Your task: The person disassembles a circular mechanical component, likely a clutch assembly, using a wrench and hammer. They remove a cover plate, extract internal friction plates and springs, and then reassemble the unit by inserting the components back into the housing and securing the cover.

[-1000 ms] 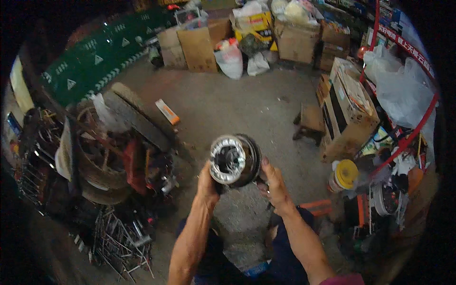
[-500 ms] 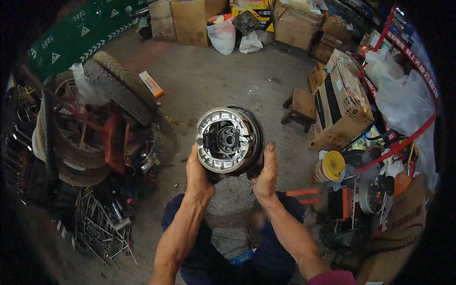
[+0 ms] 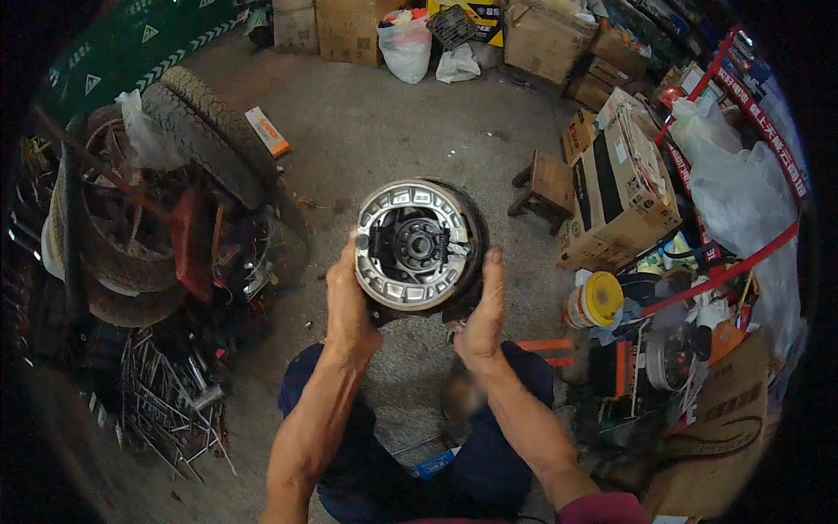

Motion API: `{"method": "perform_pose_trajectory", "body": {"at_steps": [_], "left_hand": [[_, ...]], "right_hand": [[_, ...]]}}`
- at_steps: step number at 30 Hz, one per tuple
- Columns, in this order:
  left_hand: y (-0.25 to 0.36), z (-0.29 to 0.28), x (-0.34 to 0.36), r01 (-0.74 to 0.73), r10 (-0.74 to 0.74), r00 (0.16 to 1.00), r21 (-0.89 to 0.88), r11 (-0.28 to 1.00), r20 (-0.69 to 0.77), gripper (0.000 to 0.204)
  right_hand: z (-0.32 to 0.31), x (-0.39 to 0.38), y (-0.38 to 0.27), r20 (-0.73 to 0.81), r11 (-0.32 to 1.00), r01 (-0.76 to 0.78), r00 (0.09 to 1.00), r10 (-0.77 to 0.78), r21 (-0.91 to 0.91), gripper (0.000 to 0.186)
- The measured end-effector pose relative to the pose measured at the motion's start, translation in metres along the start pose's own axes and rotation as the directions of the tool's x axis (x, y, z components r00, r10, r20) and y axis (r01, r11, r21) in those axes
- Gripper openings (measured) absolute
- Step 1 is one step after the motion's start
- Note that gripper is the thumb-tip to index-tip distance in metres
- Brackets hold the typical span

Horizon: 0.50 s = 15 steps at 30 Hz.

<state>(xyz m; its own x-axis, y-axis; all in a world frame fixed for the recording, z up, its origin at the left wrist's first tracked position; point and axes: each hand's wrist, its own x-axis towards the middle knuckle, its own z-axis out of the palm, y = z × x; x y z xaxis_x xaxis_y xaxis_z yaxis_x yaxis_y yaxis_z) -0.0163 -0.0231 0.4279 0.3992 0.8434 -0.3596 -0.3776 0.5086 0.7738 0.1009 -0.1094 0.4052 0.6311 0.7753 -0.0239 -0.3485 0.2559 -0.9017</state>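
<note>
A: You hold a round metal wheel hub [image 3: 417,246] up in front of you, above the concrete floor [image 3: 393,131] of a cluttered workshop. Your left hand [image 3: 347,301] grips its left rim, fingers curled around the edge; your right hand [image 3: 482,314] presses flat against its lower right side. Its open face, with a dark centre and a silvery ring, is turned toward you.

B: And the containers around you?

A: To your right, an open cardboard box [image 3: 618,188] stands tilted, with flat printed sheets packed in its top. Just below it sits a small white tub with a yellow lid [image 3: 595,301]; what it holds cannot be told. A large clear plastic bag [image 3: 742,192] hangs by the red rack [image 3: 742,253], its contents unclear.

B: Farther off?

A: At the far wall, a white plastic bag [image 3: 406,48] stands stuffed with mixed rubbish, between brown cartons [image 3: 345,26]. To your left, worn tyres [image 3: 205,135] lean on a heap of scrap, and a loose pile of metal rods [image 3: 170,397] lies on the floor.
</note>
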Motion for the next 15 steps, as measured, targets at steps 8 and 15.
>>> {"method": "perform_pose_trajectory", "body": {"at_steps": [8, 15], "left_hand": [[0.007, -0.004, 0.010, 0.064, -0.063, 0.998, 0.051, 0.997, -0.024, 0.045], [-0.002, 0.011, 0.002, 0.049, -0.049, 0.999, 0.007, 0.999, -0.019, 0.045]], "right_hand": [[-0.023, 0.001, -0.019, 0.028, 0.942, -0.318, 0.946, 0.323, -0.104, 0.060], [-0.003, -0.001, 0.009, -0.240, 0.997, -0.036, 0.971, 0.020, -0.063, 0.052]]}}
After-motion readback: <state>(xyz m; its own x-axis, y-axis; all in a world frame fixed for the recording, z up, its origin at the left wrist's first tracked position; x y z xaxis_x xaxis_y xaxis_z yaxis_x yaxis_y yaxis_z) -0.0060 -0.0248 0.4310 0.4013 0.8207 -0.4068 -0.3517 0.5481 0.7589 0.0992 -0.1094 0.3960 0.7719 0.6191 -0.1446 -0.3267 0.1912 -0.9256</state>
